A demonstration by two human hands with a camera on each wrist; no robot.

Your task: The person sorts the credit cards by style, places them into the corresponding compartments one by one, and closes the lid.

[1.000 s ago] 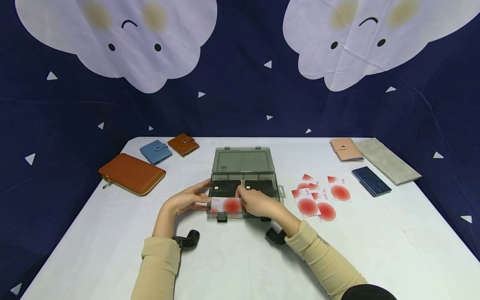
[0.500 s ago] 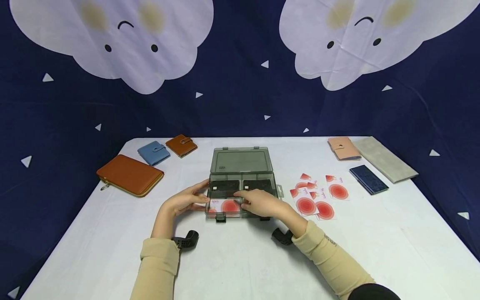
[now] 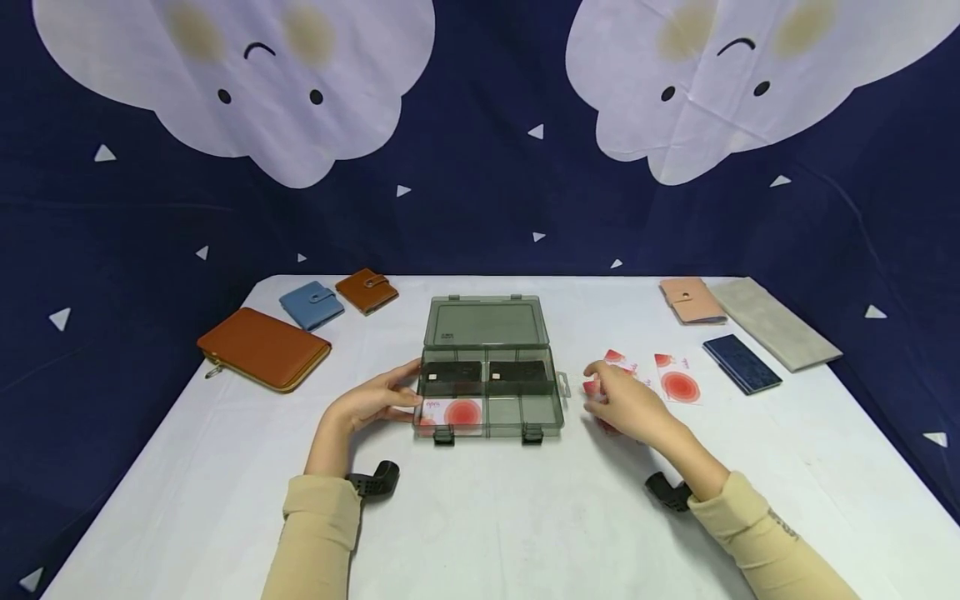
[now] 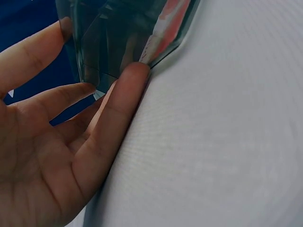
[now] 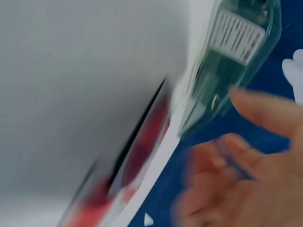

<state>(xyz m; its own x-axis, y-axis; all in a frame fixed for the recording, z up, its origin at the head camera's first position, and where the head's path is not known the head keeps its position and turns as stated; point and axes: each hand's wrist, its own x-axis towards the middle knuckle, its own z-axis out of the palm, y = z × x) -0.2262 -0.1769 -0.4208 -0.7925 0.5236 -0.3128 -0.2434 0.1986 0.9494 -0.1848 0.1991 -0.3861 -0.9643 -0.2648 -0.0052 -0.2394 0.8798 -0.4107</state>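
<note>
My left hand (image 3: pixel 372 400) rests relaxed against the open smoky plastic box (image 3: pixel 487 392) at its nine o'clock. My right hand (image 3: pixel 628 403), fingers loose, hovers over the red-spotted cards (image 3: pixel 678 379) at three o'clock. Card lettering is unreadable.

Even, bright light falls from above in the head view, leaving only faint shadows on the white table (image 3: pixel 480 517); the backdrop bends at the frame's edges. The left wrist view is sharp. The right wrist view is heavily motion-blurred, the right hand (image 5: pixel 246 175) smeared.
</note>
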